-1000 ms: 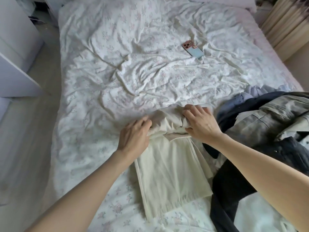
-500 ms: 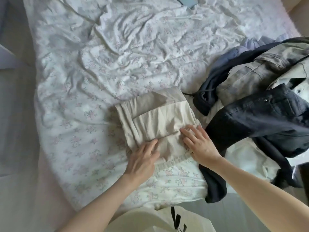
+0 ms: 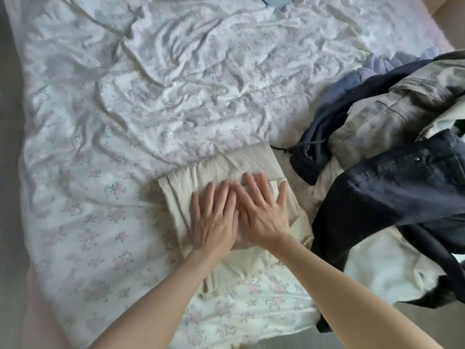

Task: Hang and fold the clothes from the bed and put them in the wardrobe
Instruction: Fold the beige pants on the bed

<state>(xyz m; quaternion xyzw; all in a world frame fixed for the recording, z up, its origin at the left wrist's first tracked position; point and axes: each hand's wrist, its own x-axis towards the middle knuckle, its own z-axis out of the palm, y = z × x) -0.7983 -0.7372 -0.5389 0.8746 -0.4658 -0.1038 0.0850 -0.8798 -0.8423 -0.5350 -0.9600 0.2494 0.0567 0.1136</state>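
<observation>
A bed (image 3: 105, 137) covered by a wrinkled white sheet with small pink flowers fills the view, its near edge running along the bottom. Close to that near edge, about midway along it, lies a folded cream garment (image 3: 234, 170), a squarish bundle with a loose cream tail trailing toward the near edge. The 2 hands lie flat on top of it, side by side and touching. The left hand (image 3: 216, 217) rests palm down with fingers straight and close together, over the bundle's middle. The right hand (image 3: 264, 210) rests palm down with fingers straight and spread, reaching the darker beige band at the bundle's far side. Neither hand grips the cloth. Just beside the bundle, along the bed's right edge, sits a pile of clothes (image 3: 392, 157): dark jeans nearest, a grey washed jacket above them, navy and pale blue pieces behind. At the far edge of the view a light blue phone (image 3: 275, 0) lies on the sheet, mostly cut off.
</observation>
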